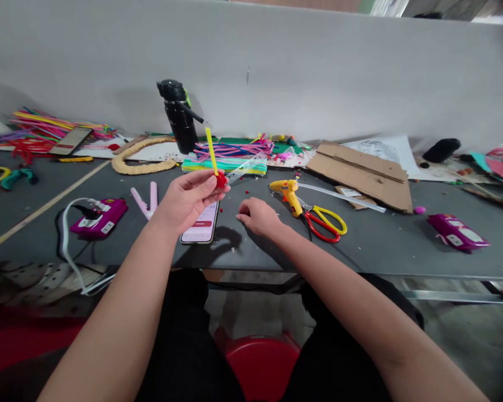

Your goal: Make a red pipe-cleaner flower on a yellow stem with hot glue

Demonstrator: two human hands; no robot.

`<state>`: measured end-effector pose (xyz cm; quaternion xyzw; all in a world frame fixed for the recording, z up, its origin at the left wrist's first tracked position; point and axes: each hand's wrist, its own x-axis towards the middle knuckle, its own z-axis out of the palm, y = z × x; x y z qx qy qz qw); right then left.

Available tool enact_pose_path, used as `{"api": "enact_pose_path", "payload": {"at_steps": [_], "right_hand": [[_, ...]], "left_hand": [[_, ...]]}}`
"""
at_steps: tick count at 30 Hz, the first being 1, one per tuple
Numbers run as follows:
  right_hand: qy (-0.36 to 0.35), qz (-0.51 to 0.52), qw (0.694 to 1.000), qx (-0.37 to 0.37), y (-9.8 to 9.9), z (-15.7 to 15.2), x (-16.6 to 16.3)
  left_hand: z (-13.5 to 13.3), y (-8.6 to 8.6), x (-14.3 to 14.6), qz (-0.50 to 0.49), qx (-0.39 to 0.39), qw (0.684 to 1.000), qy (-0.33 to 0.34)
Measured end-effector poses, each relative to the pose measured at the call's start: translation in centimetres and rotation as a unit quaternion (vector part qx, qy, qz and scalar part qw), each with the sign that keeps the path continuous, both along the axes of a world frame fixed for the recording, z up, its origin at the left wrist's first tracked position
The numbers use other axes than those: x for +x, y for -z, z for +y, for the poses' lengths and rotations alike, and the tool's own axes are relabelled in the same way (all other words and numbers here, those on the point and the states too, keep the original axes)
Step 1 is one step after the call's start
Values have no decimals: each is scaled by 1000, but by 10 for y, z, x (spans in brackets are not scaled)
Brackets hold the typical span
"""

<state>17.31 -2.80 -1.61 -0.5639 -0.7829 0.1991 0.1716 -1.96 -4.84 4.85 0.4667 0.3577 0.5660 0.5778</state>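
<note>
My left hand [195, 195] is raised over the desk, its fingers pinching a small red fuzzy piece [221, 179]. From that piece a yellow pipe cleaner stem [211, 151] sticks up. Under this hand lies a phone [199, 226] with its screen lit, partly covered by the fingers. A clear ruler [247, 168] lies just behind the red piece. My right hand [257, 216] rests on the desk to the right of the phone, fingers curled together; whether anything is between them is hidden. Closest to it is a yellow glue gun [290, 196], beside scissors [324, 222] with red and yellow handles.
Bundles of pipe cleaners [230, 151] lie at the back, near a black bottle [178, 117]. Cardboard [360, 173] is at the back right. Purple power strips [103, 218] sit left and right, with a white cable hanging over the front edge. A pink folding tool [148, 201] lies left of the phone.
</note>
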Motion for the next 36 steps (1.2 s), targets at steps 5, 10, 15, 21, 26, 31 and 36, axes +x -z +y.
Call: {"api": "enact_pose_path", "payload": {"at_steps": [5,10,15,21,26,31,36], "right_hand": [[-30,8,999,10,1,12,-7],[-75,9,997,26,0,22,-30],[-73,0,997,25,1,25,-48],[-71,1,997,2,7,28,-56],[-78,59,995,-5,8,30,-55],[-49,173,983,-41,-4,26,-30],[14,284,956,-66,-18,13,14]], "left_hand": [[1,2,-6,-1,2,1000,-2],[2,4,-7,-6,1,1000,0],[2,6,-9,-2,10,1000,0],[1,4,-7,-6,-4,1000,-4],[1,2,-1,-11,-10,1000,16],[3,5,1,-3,-14,1000,27],[4,10,7,13,-14,999,47]]}}
